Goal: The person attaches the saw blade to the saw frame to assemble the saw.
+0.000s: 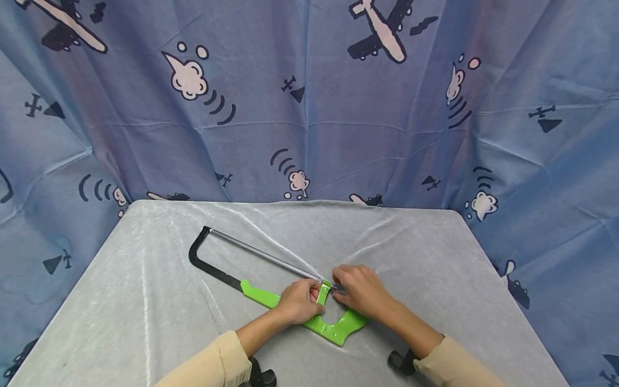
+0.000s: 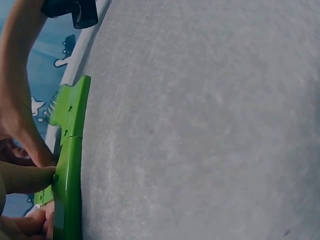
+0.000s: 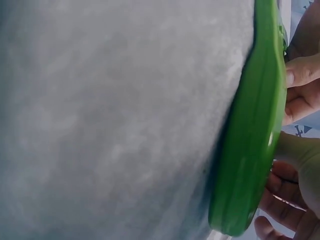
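A hacksaw [image 1: 261,297] with a green handle and a black bow lies on the table, its blade [image 1: 266,255] towards the far side. My left hand [image 1: 296,302] grips the green upright at the handle end, the thumb on the near side of it. Just past that upright, my right hand [image 1: 364,290] pinches the dark wing nut [image 1: 340,289] behind the blade's end. The fingers partly cover the nut. In the right wrist view the green handle [image 3: 250,135] stands between the camera and both hands.
A grey velvety cloth [image 1: 425,252] covers the table. Behind it hangs a blue curtain [image 1: 309,97] printed with planes and clouds. Dark wrist-worn devices show under both forearms, one beside the right sleeve [image 1: 454,363].
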Tool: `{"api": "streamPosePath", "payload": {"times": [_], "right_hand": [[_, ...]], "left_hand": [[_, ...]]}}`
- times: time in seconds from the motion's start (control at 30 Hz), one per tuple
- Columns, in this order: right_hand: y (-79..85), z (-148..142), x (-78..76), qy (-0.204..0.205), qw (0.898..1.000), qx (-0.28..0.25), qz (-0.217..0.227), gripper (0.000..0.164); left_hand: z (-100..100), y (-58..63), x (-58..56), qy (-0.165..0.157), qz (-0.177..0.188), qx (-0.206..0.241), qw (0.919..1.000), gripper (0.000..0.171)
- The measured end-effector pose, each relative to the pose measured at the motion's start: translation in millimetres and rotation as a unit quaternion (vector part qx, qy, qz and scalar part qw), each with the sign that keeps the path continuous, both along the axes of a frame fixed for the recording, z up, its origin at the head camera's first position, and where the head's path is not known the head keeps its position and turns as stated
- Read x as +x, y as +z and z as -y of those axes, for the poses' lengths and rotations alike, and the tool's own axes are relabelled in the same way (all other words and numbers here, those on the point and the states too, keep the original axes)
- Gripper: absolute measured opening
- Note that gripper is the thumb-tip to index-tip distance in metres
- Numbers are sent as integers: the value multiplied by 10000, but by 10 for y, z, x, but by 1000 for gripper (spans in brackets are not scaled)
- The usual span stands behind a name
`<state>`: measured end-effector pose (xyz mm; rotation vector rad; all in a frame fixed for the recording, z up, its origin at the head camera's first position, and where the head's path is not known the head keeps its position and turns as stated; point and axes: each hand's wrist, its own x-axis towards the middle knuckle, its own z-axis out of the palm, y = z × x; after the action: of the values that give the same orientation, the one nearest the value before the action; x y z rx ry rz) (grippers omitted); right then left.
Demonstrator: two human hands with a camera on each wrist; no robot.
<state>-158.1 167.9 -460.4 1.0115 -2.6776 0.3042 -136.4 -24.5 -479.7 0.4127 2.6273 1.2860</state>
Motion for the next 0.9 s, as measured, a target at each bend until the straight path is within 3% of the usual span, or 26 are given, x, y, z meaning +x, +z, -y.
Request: {"api": "streamPosePath", "payload": {"times": [0.4, 0.6, 0.9], "right_hand": [[10, -11, 4, 114, 9999, 36, -57, 30], [2, -71, -14, 161, 9976, -194, 648, 22], [-33, -148, -80, 355, 9844, -665, 1589, 19]], "left_hand": [[-5, -15, -2, -1, -43, -98, 9999, 27], [-4, -16, 0, 0, -80, -136, 9999, 26], [-6, -16, -1, -37, -98, -117, 9999, 26]]}}
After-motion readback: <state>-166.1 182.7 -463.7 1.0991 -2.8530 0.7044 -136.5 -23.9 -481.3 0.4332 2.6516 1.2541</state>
